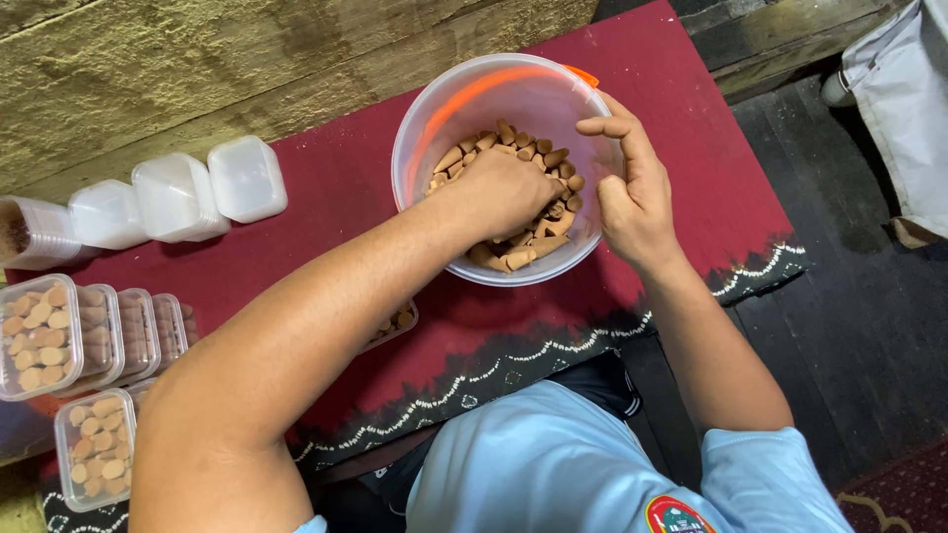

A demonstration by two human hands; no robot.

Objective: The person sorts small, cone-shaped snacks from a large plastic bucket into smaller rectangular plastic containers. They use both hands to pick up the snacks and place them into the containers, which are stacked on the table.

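Note:
A round translucent plastic tub [415, 128] with an orange rim piece stands on a dark red cloth [691, 128]. It holds many small brown cones [541, 158]. My left hand [504, 192] is down inside the tub, its fingers closed into the pile of cones. My right hand [630, 192] rests at the tub's right rim, fingers curled and apart, thumb toward the cones; I see nothing held in it. A small clear box [397, 321] with cones in it lies mostly hidden under my left forearm.
Several small clear boxes filled with cones [39, 336] sit at the left edge, with another box [94, 449] below them. A row of empty lidded containers [178, 197] lies along the wooden wall. Dark floor and a white bag [904, 109] are to the right.

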